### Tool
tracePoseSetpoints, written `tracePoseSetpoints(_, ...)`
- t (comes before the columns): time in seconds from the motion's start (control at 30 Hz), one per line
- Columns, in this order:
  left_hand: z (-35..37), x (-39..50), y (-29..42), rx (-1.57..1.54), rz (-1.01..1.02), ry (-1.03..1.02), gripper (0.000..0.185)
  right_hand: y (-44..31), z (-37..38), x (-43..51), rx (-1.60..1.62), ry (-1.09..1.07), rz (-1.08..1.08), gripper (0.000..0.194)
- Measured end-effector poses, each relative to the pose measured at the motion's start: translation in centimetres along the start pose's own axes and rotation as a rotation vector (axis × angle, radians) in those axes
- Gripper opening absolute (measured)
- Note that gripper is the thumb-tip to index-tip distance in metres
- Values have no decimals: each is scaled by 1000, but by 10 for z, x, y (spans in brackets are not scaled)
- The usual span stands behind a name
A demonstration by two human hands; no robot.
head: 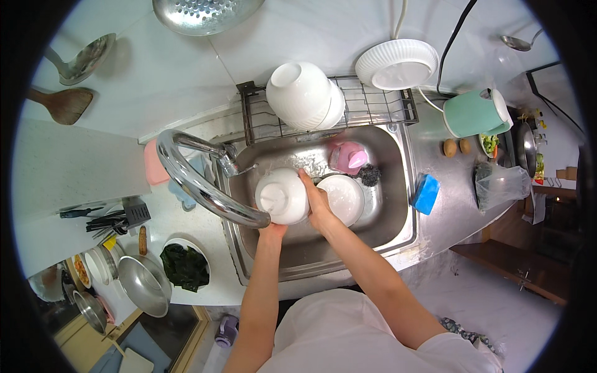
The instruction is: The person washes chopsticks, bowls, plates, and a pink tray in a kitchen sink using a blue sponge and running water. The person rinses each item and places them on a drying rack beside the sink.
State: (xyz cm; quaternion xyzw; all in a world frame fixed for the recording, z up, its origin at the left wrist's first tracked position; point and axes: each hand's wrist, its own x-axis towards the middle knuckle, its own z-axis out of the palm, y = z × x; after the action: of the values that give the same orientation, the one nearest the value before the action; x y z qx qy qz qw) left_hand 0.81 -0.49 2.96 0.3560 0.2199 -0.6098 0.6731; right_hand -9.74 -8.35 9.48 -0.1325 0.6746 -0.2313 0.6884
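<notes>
Between my two hands is a white bowl (285, 193), its foot ring facing up, held inside the sink near the tap. My left hand (272, 230) grips it from below at the near side, partly hidden by the spout of the chrome faucet (200, 191). Against the bowl's right side lie the fingers of my right hand (318, 200). Another white bowl or dish (344, 200), wet with drops or suds, rests in the stainless steel sink (392, 224) just right of my right hand. Behind it are a pink pump bottle (347, 157) and a dark scouring ball (370, 175).
A wire rack (364, 109) behind the sink carries upturned white bowls (303, 95) and a fluted white dish (398, 63). Right of the sink lie a blue sponge (426, 194) and a mint-green kettle (473, 113). Dark leafy greens (185, 265) and a steel bowl (145, 284) stand on the left.
</notes>
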Motion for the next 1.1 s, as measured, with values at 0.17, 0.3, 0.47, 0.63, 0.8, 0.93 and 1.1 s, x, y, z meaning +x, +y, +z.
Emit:
tracePoseSetpoints(0.17,-27,11,8,379,-216,-33,57,10,-2,4,-282,4,-570,51)
tracePoseSetpoints(0.3,29,-35,44,409,-418,-108,49,7,-7,-17,-1350,-243,-1457,45)
tracePoseSetpoints(0.47,-20,-17,46,709,-327,-58,50,42,-33,-5,-1748,-494,-1243,58)
tracePoseSetpoints(0.63,13,-31,16,917,-54,80,56,52,-20,-9,-1234,-751,-921,102)
tracePoseSetpoints(0.8,-10,-19,15,800,-17,71,71,51,-47,26,-2096,-224,-1343,106)
tracePoseSetpoints(0.93,-24,-5,18,858,43,185,61,20,-18,-24,-1434,-905,-852,95)
tracePoseSetpoints(1.1,-16,-15,5,1069,374,128,50,13,-28,-2,-1594,-696,-936,89)
